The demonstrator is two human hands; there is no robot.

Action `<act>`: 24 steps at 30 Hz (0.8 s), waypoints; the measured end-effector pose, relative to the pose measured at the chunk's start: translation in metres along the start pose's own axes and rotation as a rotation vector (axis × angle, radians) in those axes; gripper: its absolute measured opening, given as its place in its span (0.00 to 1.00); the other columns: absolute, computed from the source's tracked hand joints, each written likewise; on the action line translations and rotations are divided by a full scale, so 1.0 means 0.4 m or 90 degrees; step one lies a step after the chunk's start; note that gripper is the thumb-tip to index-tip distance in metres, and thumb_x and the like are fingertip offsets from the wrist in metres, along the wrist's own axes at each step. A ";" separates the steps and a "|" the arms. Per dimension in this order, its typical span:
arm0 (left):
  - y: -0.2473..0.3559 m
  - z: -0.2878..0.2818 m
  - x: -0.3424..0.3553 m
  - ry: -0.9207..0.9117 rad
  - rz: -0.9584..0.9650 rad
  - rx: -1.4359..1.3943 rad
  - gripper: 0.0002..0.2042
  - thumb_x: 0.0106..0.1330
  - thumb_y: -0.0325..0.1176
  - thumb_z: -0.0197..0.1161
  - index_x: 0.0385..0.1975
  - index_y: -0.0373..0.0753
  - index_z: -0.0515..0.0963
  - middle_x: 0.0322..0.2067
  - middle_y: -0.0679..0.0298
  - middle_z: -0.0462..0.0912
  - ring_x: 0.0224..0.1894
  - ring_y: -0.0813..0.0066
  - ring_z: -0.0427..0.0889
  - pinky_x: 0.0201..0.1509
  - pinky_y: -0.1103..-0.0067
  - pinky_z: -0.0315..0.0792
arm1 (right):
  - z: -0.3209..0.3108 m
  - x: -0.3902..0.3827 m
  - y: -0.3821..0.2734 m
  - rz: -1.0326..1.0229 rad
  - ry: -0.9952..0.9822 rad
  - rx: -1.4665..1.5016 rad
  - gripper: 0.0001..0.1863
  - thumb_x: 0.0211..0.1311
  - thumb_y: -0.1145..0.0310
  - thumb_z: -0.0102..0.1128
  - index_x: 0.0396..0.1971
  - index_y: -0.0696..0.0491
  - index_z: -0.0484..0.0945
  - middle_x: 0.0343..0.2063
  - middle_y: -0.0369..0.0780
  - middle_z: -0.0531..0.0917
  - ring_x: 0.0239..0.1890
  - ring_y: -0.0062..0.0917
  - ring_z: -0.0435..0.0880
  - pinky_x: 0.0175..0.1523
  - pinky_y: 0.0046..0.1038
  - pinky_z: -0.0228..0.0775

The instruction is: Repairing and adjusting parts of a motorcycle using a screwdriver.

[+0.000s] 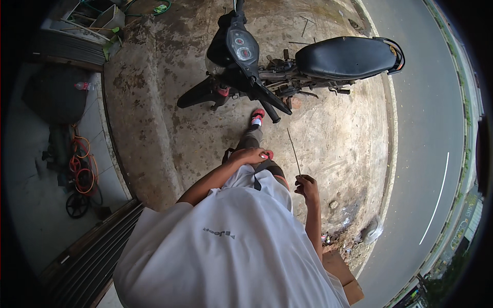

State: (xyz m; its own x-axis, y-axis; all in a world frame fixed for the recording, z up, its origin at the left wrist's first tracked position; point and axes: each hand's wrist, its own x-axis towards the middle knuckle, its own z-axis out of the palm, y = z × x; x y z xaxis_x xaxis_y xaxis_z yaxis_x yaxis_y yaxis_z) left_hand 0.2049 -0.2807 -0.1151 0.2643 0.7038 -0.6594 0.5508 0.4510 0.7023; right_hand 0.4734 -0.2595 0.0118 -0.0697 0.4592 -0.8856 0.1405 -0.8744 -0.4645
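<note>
My right hand [307,188] is closed around one end of a thin dark rod [293,149]. The rod slants up and away from the fingers, over the concrete. My left hand [251,156] is held in front of my waist, its fingers curled; what they hold, if anything, is too small to make out. A dark strap [257,180] hangs from my waist just below it. Ahead stands a motorcycle, its black seat [347,57] to the right and its handlebar cowl with round gauges [241,47] turned toward me. Its side covers are off, baring the frame. Neither hand touches it.
Stained concrete [339,149] lies around my feet, with a few thin rods [308,23] beyond the motorcycle. A road [426,128] runs along the right. Left, past a raised sill, are an orange hose [84,164] and a black wheel [77,205]. Cardboard [341,272] lies lower right.
</note>
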 end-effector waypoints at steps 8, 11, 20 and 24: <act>-0.127 0.107 -0.032 -0.324 -0.003 0.504 0.21 0.57 0.48 0.53 0.46 0.43 0.78 0.49 0.56 0.78 0.55 0.58 0.74 0.63 0.47 0.48 | 0.025 -0.090 0.064 0.029 0.041 -0.102 0.09 0.58 0.66 0.56 0.31 0.56 0.80 0.14 0.31 0.72 0.10 0.12 0.62 0.19 0.20 0.62; -0.215 0.112 -0.050 -0.369 -0.032 0.408 0.20 0.60 0.46 0.51 0.47 0.43 0.78 0.52 0.58 0.76 0.56 0.58 0.73 0.63 0.44 0.45 | 0.055 -0.087 0.084 0.033 0.058 -0.110 0.11 0.59 0.64 0.54 0.31 0.56 0.80 0.13 0.31 0.71 0.10 0.12 0.62 0.18 0.19 0.61; -0.280 -0.064 -0.182 -0.282 -0.042 0.300 0.24 0.60 0.55 0.50 0.51 0.49 0.74 0.55 0.64 0.73 0.61 0.59 0.67 0.62 0.47 0.48 | 0.203 -0.018 0.021 -0.009 0.038 -0.145 0.11 0.58 0.64 0.53 0.33 0.55 0.81 0.14 0.33 0.72 0.10 0.15 0.64 0.18 0.21 0.62; -0.325 -0.164 -0.193 -0.182 -0.005 0.103 0.20 0.63 0.47 0.52 0.49 0.41 0.74 0.48 0.64 0.78 0.52 0.66 0.73 0.55 0.64 0.61 | 0.303 -0.008 -0.017 -0.073 0.058 -0.127 0.12 0.59 0.65 0.53 0.33 0.55 0.81 0.16 0.34 0.74 0.11 0.16 0.65 0.18 0.21 0.62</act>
State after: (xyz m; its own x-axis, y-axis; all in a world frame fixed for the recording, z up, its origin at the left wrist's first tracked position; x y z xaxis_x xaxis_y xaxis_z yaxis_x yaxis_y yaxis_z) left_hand 0.0609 -0.3576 -0.1377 0.4581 0.5075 -0.7298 0.6662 0.3475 0.6598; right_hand 0.3529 -0.2740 0.0175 -0.0082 0.5744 -0.8186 0.3292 -0.7714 -0.5446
